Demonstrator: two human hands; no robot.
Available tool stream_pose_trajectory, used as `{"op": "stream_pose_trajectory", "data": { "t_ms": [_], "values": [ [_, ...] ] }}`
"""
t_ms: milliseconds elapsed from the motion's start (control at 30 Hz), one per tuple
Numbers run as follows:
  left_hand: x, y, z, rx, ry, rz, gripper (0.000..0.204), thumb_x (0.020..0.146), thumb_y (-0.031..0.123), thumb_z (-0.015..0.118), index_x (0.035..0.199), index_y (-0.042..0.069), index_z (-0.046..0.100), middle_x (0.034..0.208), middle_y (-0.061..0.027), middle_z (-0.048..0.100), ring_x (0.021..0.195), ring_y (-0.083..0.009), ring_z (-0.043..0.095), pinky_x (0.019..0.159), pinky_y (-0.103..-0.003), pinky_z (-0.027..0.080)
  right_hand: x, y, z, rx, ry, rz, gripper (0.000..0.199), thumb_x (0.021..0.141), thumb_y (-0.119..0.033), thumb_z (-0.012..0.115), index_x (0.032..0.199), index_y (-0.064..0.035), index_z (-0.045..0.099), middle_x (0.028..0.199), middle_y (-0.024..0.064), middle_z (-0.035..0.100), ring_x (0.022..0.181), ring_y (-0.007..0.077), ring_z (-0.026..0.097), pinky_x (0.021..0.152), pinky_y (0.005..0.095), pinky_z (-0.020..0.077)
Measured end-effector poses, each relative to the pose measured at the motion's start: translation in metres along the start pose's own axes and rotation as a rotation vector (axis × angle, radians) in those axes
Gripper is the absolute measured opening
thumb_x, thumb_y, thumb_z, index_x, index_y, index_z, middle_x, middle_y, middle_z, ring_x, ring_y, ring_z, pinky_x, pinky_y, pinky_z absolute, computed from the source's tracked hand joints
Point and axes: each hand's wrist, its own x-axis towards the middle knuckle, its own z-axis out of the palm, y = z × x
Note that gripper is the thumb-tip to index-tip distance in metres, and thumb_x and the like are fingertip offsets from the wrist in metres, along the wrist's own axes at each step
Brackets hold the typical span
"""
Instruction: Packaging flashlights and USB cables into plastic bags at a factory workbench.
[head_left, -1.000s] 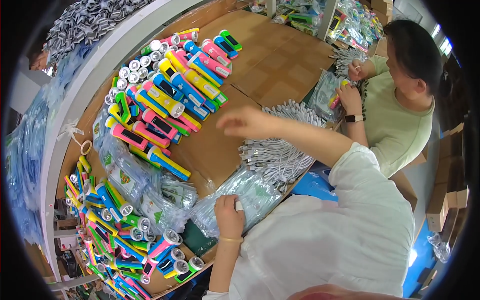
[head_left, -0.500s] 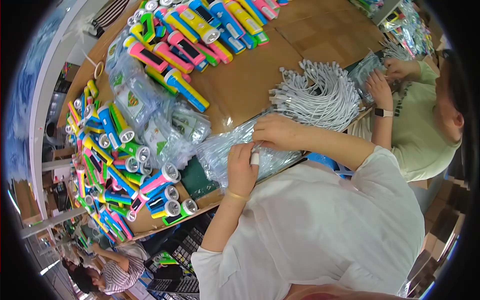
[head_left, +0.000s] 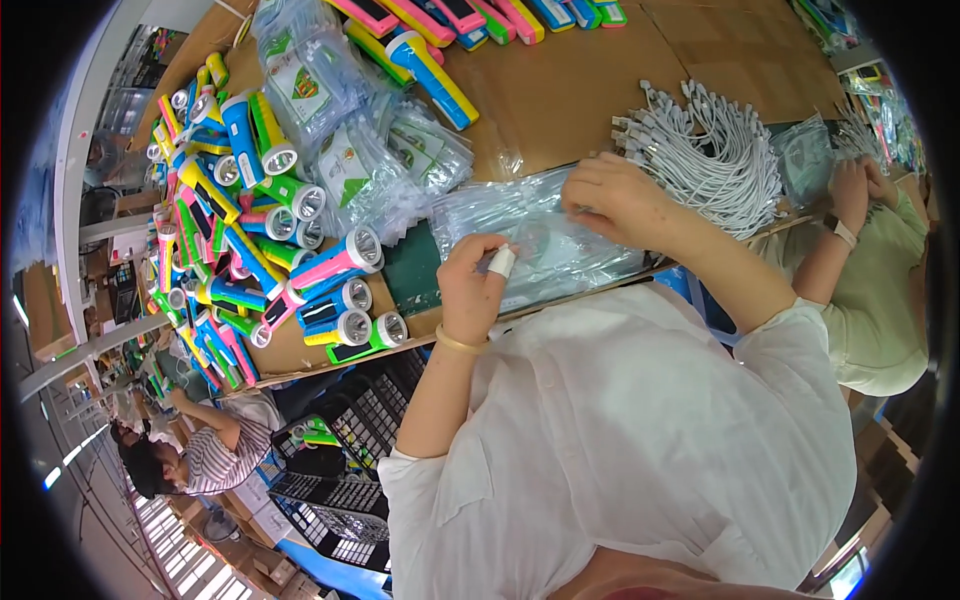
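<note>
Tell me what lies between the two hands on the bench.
In the head view, only the stack of clear bags spans the gap between the left hand and the right hand; both hands rest on it.

Clear bags (head_left: 535, 235) on table (head_left: 560, 95) under hands; torches (head_left: 300, 250) left; cable bundles (head_left: 710, 150) right.

The brown cardboard-covered counter (head_left: 560, 90) carried bright plastic flashlights (head_left: 300, 260), clear plastic bags (head_left: 530, 235) and bundled white cables (head_left: 710, 155).

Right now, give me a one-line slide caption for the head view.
Both hands, left and right, on a stack of clear bags, flashlights and white cables alongside.
</note>
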Motion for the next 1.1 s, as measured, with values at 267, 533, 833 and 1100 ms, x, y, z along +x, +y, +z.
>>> {"op": "stream_pose_trajectory", "data": {
  "t_ms": [267,533,833,1100],
  "values": [
    [-0.01,0.002,-0.005,-0.087,-0.015,-0.075,0.015,0.084,-0.001,0.068,0.099,-0.001,0.07,0.091,-0.0108,0.072,0.08,-0.0173,0.067,0.077,-0.03,0.054,0.022,-0.017,0.029,0.194,-0.085,-0.147,0.031,0.081,-0.004,0.071,0.11,-0.0157,0.066,0.092,0.0043,0.062,0.084,0.0277,0.063,0.072,0.0397,0.0512],
    [-0.023,-0.018,-0.015,-0.297,0.04,-0.291,0.014,0.085,0.005,0.077,0.097,-0.001,0.073,0.086,-0.0035,0.072,0.076,-0.0087,0.06,0.073,-0.024,0.051,0.023,-0.02,0.019,0.104,-0.248,-0.204,0.041,0.08,-0.001,0.07,0.116,-0.0207,0.068,0.09,0.0029,0.061,0.07,0.0261,0.061,0.061,0.0379,0.0497],
    [-0.017,0.009,-0.02,-0.058,0.005,-0.02,0.021,0.084,-0.001,0.072,0.105,0.002,0.071,0.09,-0.0108,0.071,0.077,-0.0191,0.067,0.073,-0.03,0.053,0.026,-0.015,0.024,0.218,-0.215,-0.237,0.028,0.082,-0.005,0.071,0.108,-0.0173,0.071,0.091,0.0023,0.062,0.077,0.0255,0.064,0.067,0.0385,0.0513],
    [-0.025,-0.013,-0.036,0.179,-0.137,0.246,0.024,0.075,-0.006,0.063,0.096,0.004,0.069,0.087,-0.0119,0.067,0.079,-0.0317,0.062,0.073,-0.038,0.051,0.032,0.043,-0.032,0.091,-0.553,0.061,0.018,0.081,-0.016,0.078,0.096,-0.0067,0.074,0.095,0.0071,0.066,0.085,0.0266,0.066,0.076,0.0398,0.0523]
  ]
}}
